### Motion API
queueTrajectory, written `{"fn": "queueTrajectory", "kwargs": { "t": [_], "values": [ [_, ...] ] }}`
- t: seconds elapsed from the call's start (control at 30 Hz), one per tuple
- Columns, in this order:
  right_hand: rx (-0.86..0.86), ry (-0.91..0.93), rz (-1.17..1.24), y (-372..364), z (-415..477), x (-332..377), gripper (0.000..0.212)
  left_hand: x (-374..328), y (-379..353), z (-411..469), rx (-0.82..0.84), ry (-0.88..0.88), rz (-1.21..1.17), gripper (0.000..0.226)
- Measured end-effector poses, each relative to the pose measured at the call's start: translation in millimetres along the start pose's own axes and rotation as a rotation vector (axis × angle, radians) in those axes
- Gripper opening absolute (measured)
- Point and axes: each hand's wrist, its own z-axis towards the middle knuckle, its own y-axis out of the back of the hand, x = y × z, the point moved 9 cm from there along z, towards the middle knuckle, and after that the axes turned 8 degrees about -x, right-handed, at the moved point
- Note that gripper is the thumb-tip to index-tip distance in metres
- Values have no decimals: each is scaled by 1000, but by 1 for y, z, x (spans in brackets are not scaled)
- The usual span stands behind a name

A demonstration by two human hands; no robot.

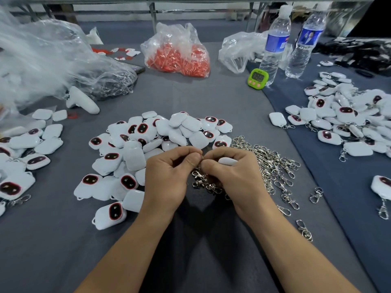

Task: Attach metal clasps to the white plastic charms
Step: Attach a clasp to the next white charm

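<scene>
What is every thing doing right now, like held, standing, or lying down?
left hand, pinching a metal ring
right hand, gripping a white charm
water bottles, standing upright
green timer, standing up
loose clasps, heaped on the table

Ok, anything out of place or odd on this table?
A white handheld controller lies by the clear bag at left, unrelated to charms or clasps. Nothing looks spilled or damaged.
</scene>
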Motion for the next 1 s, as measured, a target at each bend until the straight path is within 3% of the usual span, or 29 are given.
{"fn": "queueTrajectory", "kwargs": {
  "t": [0.33, 0.67, 0.87, 1.0],
  "values": [
    [-116, 235, -324, 12, -2, 17, 17, -20, 6, -1, 11, -218, 312, 24],
    [-156, 347, -451, 15, -5, 28, 20, -14, 5, 0, 18, -156, 256, 33],
    [-164, 343, -457, 16, -6, 26, 20, -7, -3, 0, 137, -61, 209, 24],
    [-217, 340, -500, 19, -9, 26, 26, -3, 13, 6, -32, -16, 163, 10]
  ]
}}
